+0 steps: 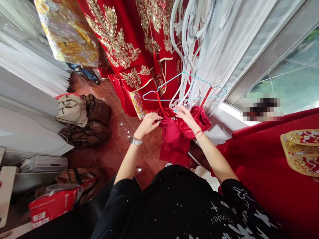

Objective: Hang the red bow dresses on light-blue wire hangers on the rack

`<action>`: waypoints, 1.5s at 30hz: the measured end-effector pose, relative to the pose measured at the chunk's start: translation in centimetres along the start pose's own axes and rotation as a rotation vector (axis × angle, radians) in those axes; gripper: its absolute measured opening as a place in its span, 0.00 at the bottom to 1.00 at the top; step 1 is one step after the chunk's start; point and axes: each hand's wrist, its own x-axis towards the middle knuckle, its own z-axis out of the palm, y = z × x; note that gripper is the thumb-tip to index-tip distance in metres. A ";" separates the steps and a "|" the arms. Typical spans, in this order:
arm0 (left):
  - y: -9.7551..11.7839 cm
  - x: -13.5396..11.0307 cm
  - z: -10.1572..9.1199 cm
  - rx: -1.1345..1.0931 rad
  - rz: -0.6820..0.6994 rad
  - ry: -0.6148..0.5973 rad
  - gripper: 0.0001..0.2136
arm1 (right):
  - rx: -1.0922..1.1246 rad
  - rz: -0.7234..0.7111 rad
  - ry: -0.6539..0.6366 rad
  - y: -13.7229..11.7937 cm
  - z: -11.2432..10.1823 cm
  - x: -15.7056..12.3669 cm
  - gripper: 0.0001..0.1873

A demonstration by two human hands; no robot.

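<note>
A red satin dress [173, 131] hangs by two thin straps from a light blue wire hanger [184, 99]. My left hand [150, 122], with a watch at the wrist, is at the left side of the dress's top edge, its thumb and fingers closed on the fabric. Just right of the middle, my right hand [184, 116] lies over the same top edge with bent fingers on the cloth; its thumb is hidden. A red string bracelet circles that wrist. Bunched shiny fabric bulges beside the right hand, and the skirt hangs below toward the floor.
Red gowns with gold embroidery [119, 43] hang behind the hanger, beside a white scrolled metal frame [185, 26]. Brown bags [96, 131] stand on the tiled floor at left. A red shopping bag [53, 204] sits lower left. More red cloth [261, 159] spreads at right near a window.
</note>
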 end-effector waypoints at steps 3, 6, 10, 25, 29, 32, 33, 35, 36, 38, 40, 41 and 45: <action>-0.2 -0.6 0.4 -0.004 -0.032 -0.096 0.10 | 0.094 -0.090 -0.056 -0.3 3.5 1.8 0.26; 0.0 -0.8 0.0 -0.092 -0.056 -0.067 0.09 | 0.153 -0.095 -0.099 -1.0 6.7 3.0 0.23; 0.5 -1.2 -0.6 -0.175 -0.132 0.109 0.04 | 0.164 -0.051 -0.064 -1.5 8.5 3.6 0.23; 0.9 -0.9 -0.8 -0.581 -0.417 0.303 0.08 | 0.128 0.020 -0.001 -1.2 7.0 2.3 0.24; 3.9 -1.2 0.7 -0.248 -0.209 0.075 0.10 | 0.137 -0.005 -0.021 -0.8 6.7 2.3 0.22; 4.8 -0.9 1.4 0.008 -0.122 -0.106 0.08 | 0.138 -0.008 -0.034 -0.6 6.5 2.3 0.23; 4.7 -0.7 1.3 0.036 -0.117 -0.153 0.07 | 0.142 -0.007 -0.036 -0.6 6.4 2.2 0.23; 4.1 -0.6 0.8 0.023 -0.119 -0.173 0.05 | 0.148 -0.003 -0.035 -0.7 6.4 2.1 0.23; 3.7 -0.6 0.4 -0.005 -0.122 -0.146 0.03 | 0.150 0.000 -0.032 -0.8 6.4 2.0 0.23; 3.0 -0.5 -0.3 -0.080 -0.110 -0.076 0.05 | 0.147 0.006 -0.017 -0.9 6.4 1.9 0.21; 2.5 -0.5 -0.7 -0.174 -0.088 -0.004 0.09 | 0.137 0.010 -0.002 -1.1 6.5 1.9 0.21; 2.4 -0.5 -0.6 -0.223 -0.092 0.050 0.10 | 0.131 0.012 0.004 -1.1 6.5 1.9 0.22; 2.3 -0.3 0.8 -0.453 -0.280 0.488 0.09 | 0.112 -0.008 0.021 -1.0 6.7 1.9 0.24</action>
